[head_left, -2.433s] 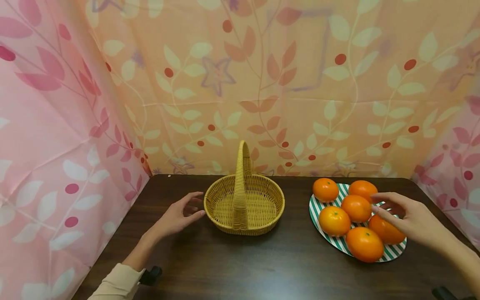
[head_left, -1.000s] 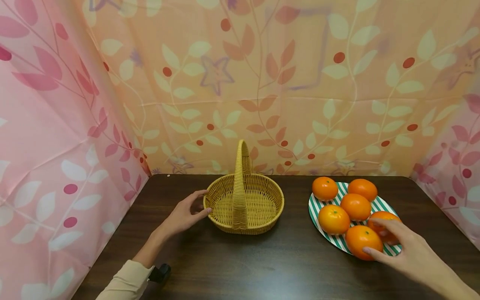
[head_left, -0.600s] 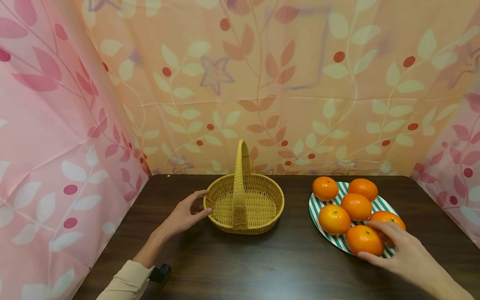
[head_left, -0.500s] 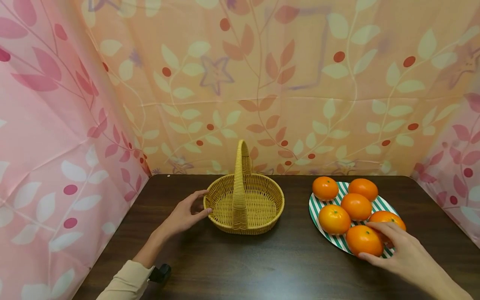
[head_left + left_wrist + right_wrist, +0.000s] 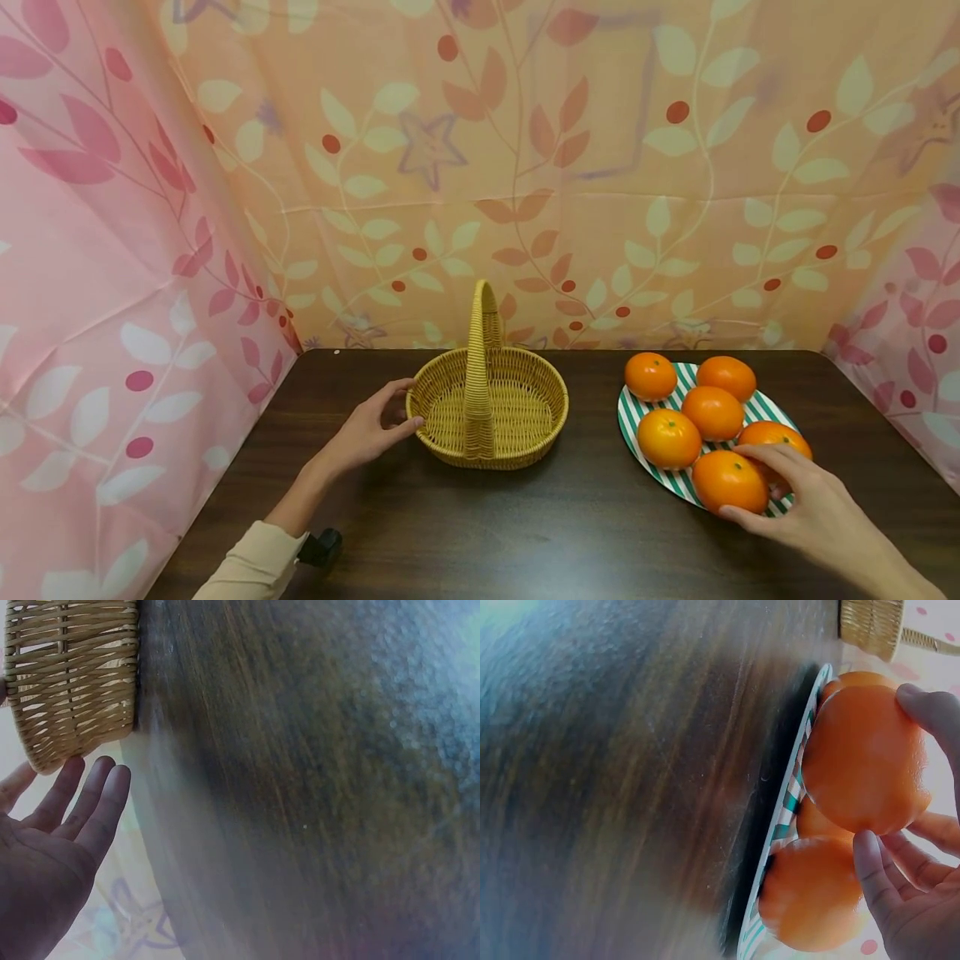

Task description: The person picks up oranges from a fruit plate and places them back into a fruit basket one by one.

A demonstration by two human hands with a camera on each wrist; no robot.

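Note:
My left hand (image 5: 369,429) is at the left end of a yellow woven basket (image 5: 517,408) with a tall hoop handle; thumb and index fingertip touch its rim. In the left wrist view, the other fingers stretch out relaxed beside the basket wall (image 5: 71,690). My right hand (image 5: 813,504) grips the front orange (image 5: 727,482) on a green-and-white striped plate (image 5: 767,410), thumb on the near side and fingers on the far side. In the right wrist view, thumb and fingertips press against that orange (image 5: 866,757). Several other oranges (image 5: 670,439) lie behind and beside it.
Basket and plate stand apart on a dark wood table (image 5: 480,533). A floral curtain (image 5: 450,208) hangs behind the table, with pink curtain (image 5: 112,292) at the left side. A black wrist device (image 5: 321,547) shows by the left sleeve.
My right hand has moved from the plate's back right to the front orange and grips it. My left hand has come in to the basket rim. The last half second shows almost no motion.

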